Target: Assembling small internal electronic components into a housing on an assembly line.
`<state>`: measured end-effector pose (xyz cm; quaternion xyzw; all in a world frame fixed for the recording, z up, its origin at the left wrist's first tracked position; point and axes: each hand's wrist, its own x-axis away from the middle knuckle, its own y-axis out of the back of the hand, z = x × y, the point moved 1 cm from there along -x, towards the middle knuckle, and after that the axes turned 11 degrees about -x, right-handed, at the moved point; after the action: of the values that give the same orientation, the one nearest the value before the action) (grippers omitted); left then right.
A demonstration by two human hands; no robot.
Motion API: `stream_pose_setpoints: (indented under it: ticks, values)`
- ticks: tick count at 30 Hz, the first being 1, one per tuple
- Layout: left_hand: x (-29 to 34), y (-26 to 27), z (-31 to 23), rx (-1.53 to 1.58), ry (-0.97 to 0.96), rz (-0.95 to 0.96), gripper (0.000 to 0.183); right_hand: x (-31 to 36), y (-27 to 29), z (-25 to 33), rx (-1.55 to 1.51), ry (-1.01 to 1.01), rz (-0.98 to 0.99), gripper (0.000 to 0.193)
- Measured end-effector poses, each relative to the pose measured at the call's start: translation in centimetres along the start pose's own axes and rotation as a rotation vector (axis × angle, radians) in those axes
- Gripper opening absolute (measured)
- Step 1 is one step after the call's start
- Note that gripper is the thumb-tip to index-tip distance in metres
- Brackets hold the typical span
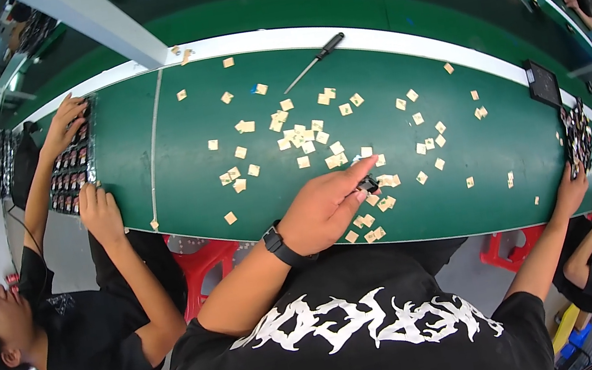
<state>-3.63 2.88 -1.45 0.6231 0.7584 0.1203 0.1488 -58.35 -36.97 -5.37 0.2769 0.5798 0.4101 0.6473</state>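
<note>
My left hand (323, 208), with a black watch on its wrist, hovers over the green belt (155, 176) with the index finger stretched out. A small black part (369, 184) is pinched under its fingertips. Several small tan square pieces (304, 141) lie scattered around it, some right beside the fingers. My right hand (570, 188) reaches far right and rests at the belt's near edge, close to a pile of small dark parts (578, 132). Its fingers are too small to read.
A black-handled screwdriver (320, 55) lies near the belt's far white edge. A flat black tray (541, 82) sits at the right. At the left, a co-worker's hands rest on a tray of dark parts (71, 170). Another person sits at the lower right. Red stools (204, 265) stand below the belt.
</note>
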Motion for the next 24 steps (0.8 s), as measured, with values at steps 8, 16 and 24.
stream_pose_setpoints:
  ticks: [8,16,24]
  values:
    - [1.4,2.2,-1.7,-0.111,0.246,-0.125,0.056,-1.3,0.4,1.0,-0.015,0.291,0.086,0.038]
    - [6.9,14.1,4.4,-0.290,0.362,-0.983,0.021,-0.7,0.8,1.3,0.116,0.260,0.116,0.036]
    - [12.3,22.7,10.0,-0.599,0.592,-1.098,0.025,-0.4,1.5,1.5,0.118,0.381,0.085,0.038]
